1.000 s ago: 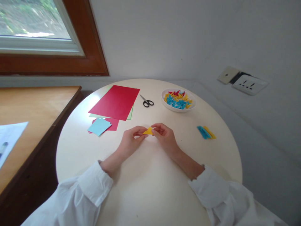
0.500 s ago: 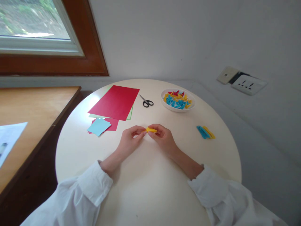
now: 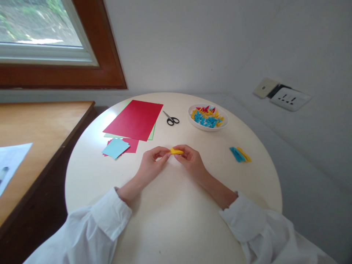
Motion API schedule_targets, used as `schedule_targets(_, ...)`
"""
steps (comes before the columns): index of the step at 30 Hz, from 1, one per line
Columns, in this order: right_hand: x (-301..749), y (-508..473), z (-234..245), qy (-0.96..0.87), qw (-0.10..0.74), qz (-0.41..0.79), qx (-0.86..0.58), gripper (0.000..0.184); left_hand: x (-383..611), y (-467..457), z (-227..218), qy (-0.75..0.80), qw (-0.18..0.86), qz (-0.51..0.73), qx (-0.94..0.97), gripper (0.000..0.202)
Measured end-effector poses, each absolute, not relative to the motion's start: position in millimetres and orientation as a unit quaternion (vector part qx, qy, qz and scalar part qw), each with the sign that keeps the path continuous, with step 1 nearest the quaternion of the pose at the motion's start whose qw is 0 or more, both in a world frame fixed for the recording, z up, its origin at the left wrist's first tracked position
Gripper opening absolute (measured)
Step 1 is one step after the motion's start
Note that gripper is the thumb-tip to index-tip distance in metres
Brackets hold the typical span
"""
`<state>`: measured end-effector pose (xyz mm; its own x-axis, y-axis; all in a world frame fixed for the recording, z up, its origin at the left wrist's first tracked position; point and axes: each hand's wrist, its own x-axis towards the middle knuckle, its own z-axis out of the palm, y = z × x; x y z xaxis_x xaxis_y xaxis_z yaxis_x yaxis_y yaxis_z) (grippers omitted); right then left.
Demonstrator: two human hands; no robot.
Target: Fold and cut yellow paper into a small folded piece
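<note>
A small folded yellow paper piece [image 3: 176,151] is pinched between my two hands over the middle of the round white table [image 3: 170,205]. My left hand [image 3: 154,161] grips its left end between thumb and fingers. On its right end, the fingertips of my right hand [image 3: 191,161] are closed. Parts of the paper are covered by my fingers. Beyond my hands lie black-handled scissors [image 3: 171,119]. A white dish [image 3: 207,128] behind and to the right holds several folded paper shapes [image 3: 206,116] in blue, yellow and red.
Red and pale green paper sheets [image 3: 134,119] lie at the back left, with small light-blue and red squares [image 3: 116,147] in front of them. Folded blue and yellow strips [image 3: 238,154] lie on the right. A wooden desk [image 3: 41,124] stands to the left; a wall socket [image 3: 290,98] is at right.
The yellow paper has turned slightly between my fingertips, and a little more of its left end shows. My hands stay in nearly the same place.
</note>
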<state>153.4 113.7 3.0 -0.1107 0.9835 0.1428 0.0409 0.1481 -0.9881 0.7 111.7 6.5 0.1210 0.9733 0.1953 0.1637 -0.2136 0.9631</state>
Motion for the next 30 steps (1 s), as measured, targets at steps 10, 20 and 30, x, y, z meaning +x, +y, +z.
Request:
schedule_targets(10, 152.8, 114.0, 2.0, -0.561, 0.503, 0.478, -0.452, 0.018, 0.8, 112.0, 5.0, 0.459, 0.412, 0.480, 0.624, 0.013)
schedule_targets(20, 152.8, 114.4, 1.4, -0.559, 0.506, 0.485, -0.443, 0.019, 1.1, 112.3, 4.8, 0.463, 0.409, 0.482, 0.621, 0.013)
schedule_targets(30, 152.1, 113.4, 2.3, -0.578, 0.498, 0.471, -0.443, 0.020, 0.3, 110.0, 8.7, 0.461, 0.400, 0.485, 0.626, 0.014)
